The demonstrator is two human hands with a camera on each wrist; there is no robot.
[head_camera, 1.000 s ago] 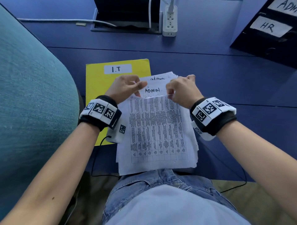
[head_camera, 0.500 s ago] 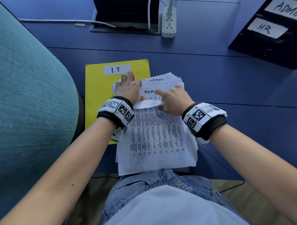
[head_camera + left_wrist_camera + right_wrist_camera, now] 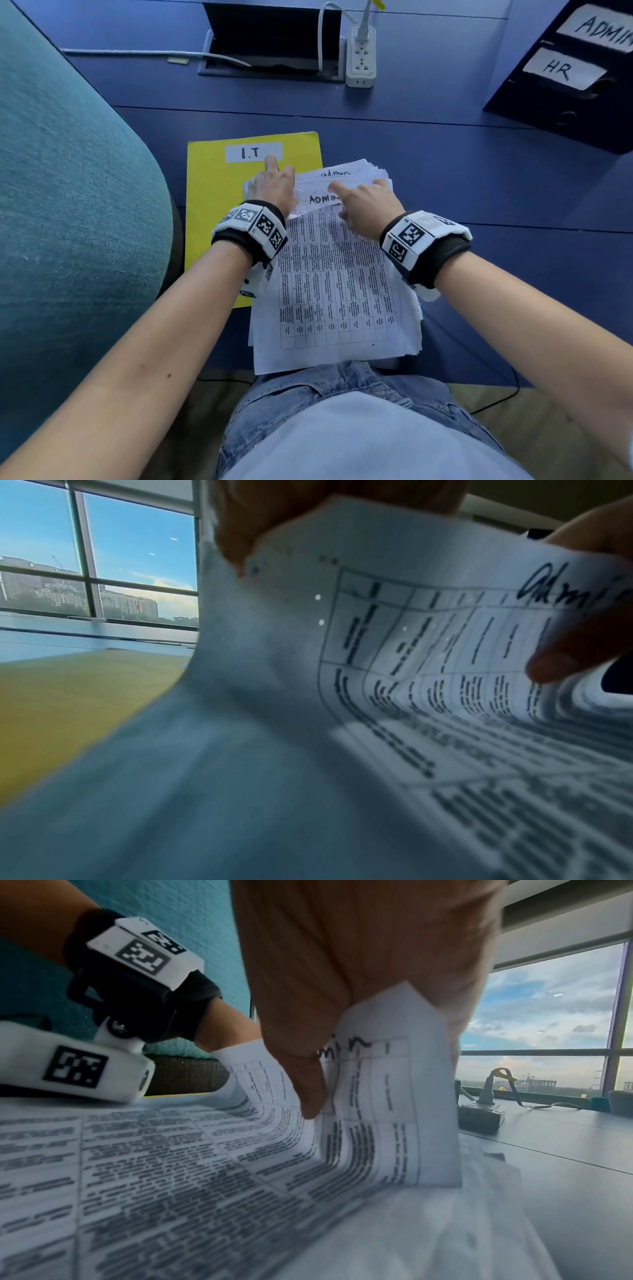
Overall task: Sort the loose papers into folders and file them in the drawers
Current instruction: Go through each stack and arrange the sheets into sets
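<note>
A pile of printed sheets (image 3: pixel 335 291) lies at the desk's near edge, partly over a yellow folder (image 3: pixel 219 212) labelled I.T. My left hand (image 3: pixel 274 186) and right hand (image 3: pixel 363 202) are at the pile's far end. They bend the top sheet (image 3: pixel 383 1110) upward; it has "admin" handwritten near its top. In the right wrist view my thumb presses its printed face and my fingers are behind it. In the left wrist view the sheet's (image 3: pixel 394 642) left corner is held up against my left fingers. Further sheets marked admin (image 3: pixel 337 173) fan out beyond.
Black drawers (image 3: pixel 565 85) labelled ADMIN and HR stand at the back right. A white power strip (image 3: pixel 360 56) and a cable tray with cords sit at the desk's back. A teal chair back (image 3: pixel 68 205) fills the left side. Dark blue desk (image 3: pixel 479 171) stretches right of the pile.
Both hands have slid away from my body to the pile's far end. The top sheet's far edge, pinched low before, now stands bent upward. My left forefinger now reaches over the yellow folder.
</note>
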